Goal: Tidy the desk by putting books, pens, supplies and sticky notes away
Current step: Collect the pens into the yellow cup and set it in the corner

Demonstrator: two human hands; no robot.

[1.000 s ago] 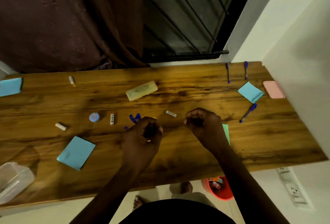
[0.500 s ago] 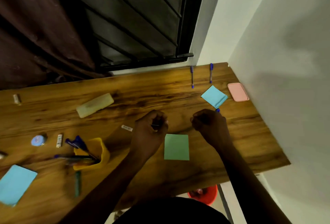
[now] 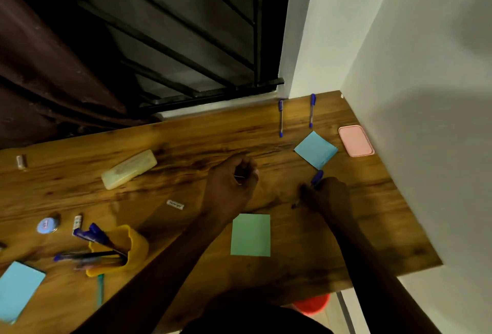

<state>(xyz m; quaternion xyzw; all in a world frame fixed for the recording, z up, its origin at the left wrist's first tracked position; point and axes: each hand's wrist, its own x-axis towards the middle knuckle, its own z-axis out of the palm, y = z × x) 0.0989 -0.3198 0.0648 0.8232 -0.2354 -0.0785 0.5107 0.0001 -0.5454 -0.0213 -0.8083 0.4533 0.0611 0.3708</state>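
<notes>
On the wooden desk (image 3: 372, 240) my right hand (image 3: 328, 196) curls over a blue pen (image 3: 317, 176); its cap shows beyond my fingers and its tip pokes out on the near side. My left hand (image 3: 231, 182) hovers mid-desk in a loose fist, pinching a small thin glinting item that I cannot identify. A green sticky note (image 3: 250, 235) lies between my forearms. A blue sticky note (image 3: 315, 150) lies just beyond my right hand. Two more blue pens (image 3: 281, 118) (image 3: 312, 110) lie by the window. A yellow pen holder (image 3: 133, 247) lies tipped over at the left, pens spilling out.
A pink case (image 3: 356, 140) sits against the right wall. A pale yellow pencil box (image 3: 129, 168), a small labelled eraser (image 3: 175, 204), a round blue tin (image 3: 46, 226), a blue pad (image 3: 16, 288) and a teal pen (image 3: 100, 291) are scattered left. A red bucket (image 3: 311, 304) stands below the desk edge.
My view swung right along the desk. My right hand reached out and came down over the blue pen near the blue note. My left hand stayed curled and moved a little farther out.
</notes>
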